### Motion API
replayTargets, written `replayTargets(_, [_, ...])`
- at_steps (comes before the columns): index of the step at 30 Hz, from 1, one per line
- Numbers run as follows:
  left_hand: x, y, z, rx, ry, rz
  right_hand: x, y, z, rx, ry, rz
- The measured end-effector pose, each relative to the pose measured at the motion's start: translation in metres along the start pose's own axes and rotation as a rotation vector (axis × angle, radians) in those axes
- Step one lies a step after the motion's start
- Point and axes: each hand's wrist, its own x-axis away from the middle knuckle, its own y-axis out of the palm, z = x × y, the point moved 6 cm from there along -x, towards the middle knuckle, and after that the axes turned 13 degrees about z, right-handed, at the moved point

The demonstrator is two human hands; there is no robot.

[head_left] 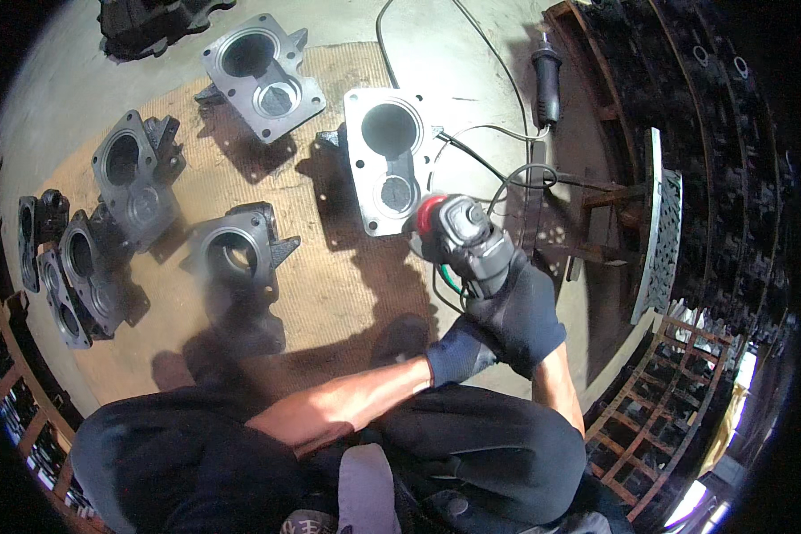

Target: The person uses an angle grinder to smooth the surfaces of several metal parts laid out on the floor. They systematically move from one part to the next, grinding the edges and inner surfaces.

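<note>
My right hand (527,317), in a dark glove, is wrapped round the body of an angle grinder (465,233). My left hand (461,352), also gloved, is closed at the grinder's rear, its fingers partly hidden behind the right hand. A red disc (429,215) shows at the tool's head, by the lower right corner of a grey metal casting (400,166). Whether the disc touches the casting I cannot tell. This casting has a large round opening above a smaller round recess, and bolt holes at its corners.
Similar castings stand on the cardboard sheet (338,294): one at the top (285,71), one at centre left (231,233), several at far left. Cables lie near a black corded tool (547,89). A metal grate (663,374) and a patterned metal strip (657,240) are at right.
</note>
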Motion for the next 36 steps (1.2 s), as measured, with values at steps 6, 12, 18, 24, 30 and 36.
replayTargets(6, [-0.001, -0.003, -0.008, 0.338, -0.111, 0.053, -0.001, 0.005, -0.007, 0.099, 0.044, -0.065])
replayTargets(12, [0.003, 0.005, -0.021, 0.622, -0.109, 0.040, 0.006, 0.007, 0.001, -0.023, -0.072, 0.025])
replayTargets(18, [-0.010, -0.008, -0.016, 0.102, 0.042, 0.038, -0.009, 0.009, -0.005, 0.000, 0.018, -0.002])
replayTargets(24, [0.004, 0.005, -0.038, 0.105, -0.020, 0.079, 0.015, 0.013, 0.010, -0.052, -0.045, 0.002])
replayTargets(30, [0.003, -0.014, -0.020, -0.090, -0.046, -0.005, -0.002, 0.013, -0.010, -0.045, 0.064, -0.092])
replayTargets(36, [0.005, 0.021, -0.046, -0.250, 0.147, -0.107, 0.019, 0.004, 0.012, -0.183, 0.158, 0.031])
